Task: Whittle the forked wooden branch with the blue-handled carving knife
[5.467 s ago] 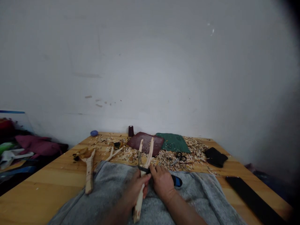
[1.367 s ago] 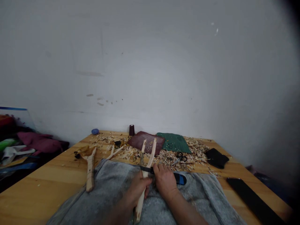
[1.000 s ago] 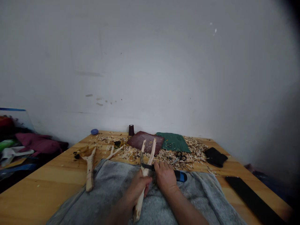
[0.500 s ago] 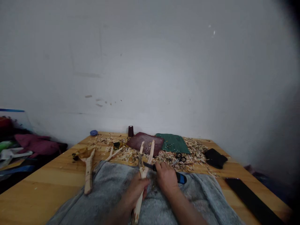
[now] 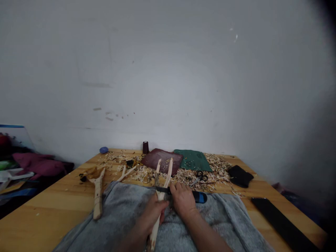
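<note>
My left hand (image 5: 155, 209) is wrapped round the handle of a peeled, Y-shaped forked stick (image 5: 155, 232), its two prongs pointing away from me. Some dark bark shows on the left prong. Closed round a knife (image 5: 201, 197) with a black and blue handle is my right hand (image 5: 183, 200). The dark blade lies across the stick at the fork. Both hands are over a grey cloth (image 5: 123, 210). On the left, a finished-looking slingshot frame (image 5: 98, 196) with a tan band or pouch rests partly on the cloth.
Wood shavings (image 5: 217, 168) cover the table's far part, around a maroon sheet (image 5: 157, 157), a green sheet (image 5: 194, 161), scissors (image 5: 201, 176) and a smaller forked stick (image 5: 127, 173). A thread spool (image 5: 145, 147) stands behind. Rightward lie a black piece (image 5: 240, 176) and a long black object (image 5: 280, 220).
The knife blade has moved down and left across the fork, and the right hand has shifted slightly left with it. The left hand keeps its hold. The view has shifted slightly.
</note>
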The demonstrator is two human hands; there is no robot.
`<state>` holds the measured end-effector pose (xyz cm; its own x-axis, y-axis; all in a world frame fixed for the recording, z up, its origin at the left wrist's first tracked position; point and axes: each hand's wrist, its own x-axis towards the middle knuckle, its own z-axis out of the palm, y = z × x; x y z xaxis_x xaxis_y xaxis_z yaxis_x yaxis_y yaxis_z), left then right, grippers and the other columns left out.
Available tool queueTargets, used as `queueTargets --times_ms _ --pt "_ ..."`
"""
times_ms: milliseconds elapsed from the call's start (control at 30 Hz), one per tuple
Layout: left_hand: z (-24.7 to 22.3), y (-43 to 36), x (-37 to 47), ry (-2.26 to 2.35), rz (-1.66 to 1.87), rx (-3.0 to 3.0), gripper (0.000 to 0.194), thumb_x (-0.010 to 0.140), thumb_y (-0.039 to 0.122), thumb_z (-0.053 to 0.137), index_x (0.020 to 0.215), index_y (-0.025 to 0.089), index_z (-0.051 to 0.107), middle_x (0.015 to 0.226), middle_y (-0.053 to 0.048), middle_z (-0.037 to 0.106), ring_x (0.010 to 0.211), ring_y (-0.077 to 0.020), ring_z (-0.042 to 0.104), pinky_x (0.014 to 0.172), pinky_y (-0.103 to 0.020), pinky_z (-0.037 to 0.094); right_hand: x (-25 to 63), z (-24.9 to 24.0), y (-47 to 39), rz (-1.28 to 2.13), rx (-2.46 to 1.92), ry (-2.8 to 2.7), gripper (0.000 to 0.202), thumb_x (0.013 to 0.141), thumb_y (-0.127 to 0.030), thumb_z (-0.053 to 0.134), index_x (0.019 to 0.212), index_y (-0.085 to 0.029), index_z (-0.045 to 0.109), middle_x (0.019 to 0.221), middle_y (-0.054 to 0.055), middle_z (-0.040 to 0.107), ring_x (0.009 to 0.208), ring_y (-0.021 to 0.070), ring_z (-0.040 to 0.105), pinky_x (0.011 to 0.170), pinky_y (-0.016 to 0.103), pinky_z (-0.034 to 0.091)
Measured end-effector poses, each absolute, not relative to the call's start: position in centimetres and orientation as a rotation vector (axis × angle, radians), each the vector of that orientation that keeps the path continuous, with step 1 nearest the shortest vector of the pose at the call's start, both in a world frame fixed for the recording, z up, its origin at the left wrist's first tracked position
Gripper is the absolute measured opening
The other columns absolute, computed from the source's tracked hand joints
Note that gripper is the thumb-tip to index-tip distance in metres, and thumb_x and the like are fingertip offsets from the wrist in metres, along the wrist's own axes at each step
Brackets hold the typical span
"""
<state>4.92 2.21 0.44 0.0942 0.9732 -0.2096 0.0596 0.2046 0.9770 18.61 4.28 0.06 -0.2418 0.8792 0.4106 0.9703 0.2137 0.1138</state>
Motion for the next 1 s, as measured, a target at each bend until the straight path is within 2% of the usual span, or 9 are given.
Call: queueTargets --times_ms 233,567,767,1000 --pt "0.6 2.1 4.6 1.234 0.963 1.136 0.015 0.068 0.022 0.057 0.069 0.022 0.042 0.041 0.012 0.039 0.026 -0.0056 0.032 0.028 -0.017 0.022 24.2 0.6 6.7 -0.411 -2.196 -1.866 0.024 0.087 -0.010 0.041 0.104 -0.018 0.056 0.088 0.008 0.063 0.075 0.0189 0.062 0.062 0.027 0.037" --pt "-0.1 2.3 4.7 1.266 0.989 1.221 0.014 0.070 0.026 0.057 0.078 0.021 0.047 0.038 0.012 0.039 0.028 -0.0076 0.034 0.028 -0.018 0.024 19.7 0.1 4.4 -0.530 -1.773 -2.133 0.022 0.084 -0.012 0.048 0.104 -0.021 0.057 0.088 0.007 0.061 0.083 0.0203 0.057 0.070 0.028 0.036" --pt "0.5 2.1 4.6 1.193 0.992 1.241 0.026 0.072 0.034 0.061 0.092 0.021 0.050 0.043 0.012 0.041 0.030 -0.0074 0.035 0.031 -0.018 0.025 20.5 0.0 5.2 -0.505 -1.809 -2.141 0.023 0.086 -0.014 0.047 0.106 -0.022 0.056 0.088 0.007 0.061 0.082 0.0199 0.057 0.069 0.029 0.036" --pt "0.4 2.2 4.3 1.155 0.940 1.339 0.027 0.074 0.039 0.061 0.087 0.019 0.049 0.042 0.012 0.042 0.028 -0.0057 0.036 0.030 -0.017 0.025 23.0 0.6 6.4 -0.469 -2.023 -1.996 0.023 0.087 -0.012 0.043 0.102 -0.020 0.058 0.090 0.009 0.062 0.084 0.0204 0.059 0.069 0.029 0.038"
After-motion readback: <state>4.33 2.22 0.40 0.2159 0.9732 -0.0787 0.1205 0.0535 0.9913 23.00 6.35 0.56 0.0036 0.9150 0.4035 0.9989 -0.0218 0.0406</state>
